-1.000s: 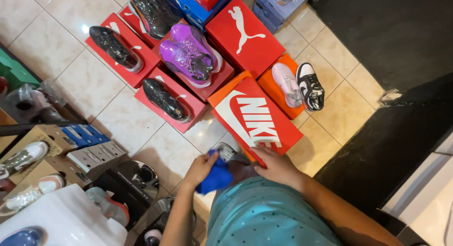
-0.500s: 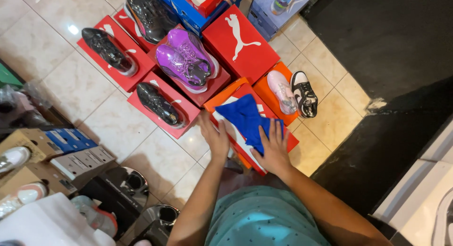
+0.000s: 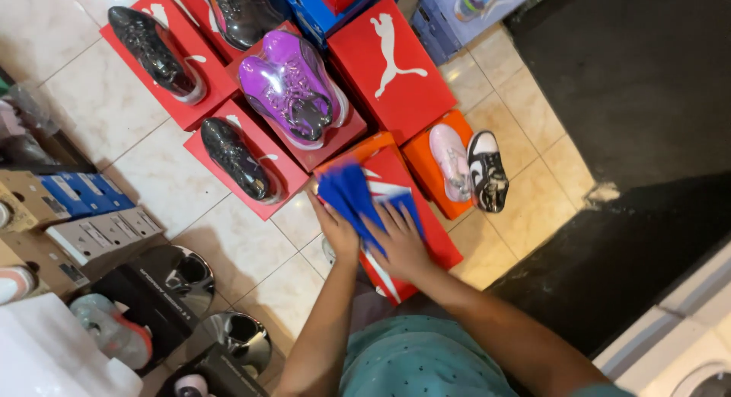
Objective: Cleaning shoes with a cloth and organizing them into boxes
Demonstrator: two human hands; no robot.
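Note:
A blue cloth [image 3: 356, 197] lies spread on the lid of a red and orange shoe box [image 3: 426, 223] on the tiled floor. My right hand [image 3: 402, 243] presses flat on the cloth, fingers spread. At the box's left edge, my left hand [image 3: 335, 228] holds the cloth's near corner. Both arms reach down from my teal shirt.
Red shoe boxes carry wrapped shoes: a purple one [image 3: 293, 89] and black ones [image 3: 156, 51] [image 3: 237, 159]. An orange box bears a pink shoe [image 3: 451, 161] and a black-and-white shoe [image 3: 487, 171]. Stacked boxes [image 3: 84, 214] and more shoes sit left. A dark mat [image 3: 640, 100] lies right.
The cloth was bunched in both hands near my body a second ago. Since then it has been spread on the red and orange box, and both hands now press it further across the lid.

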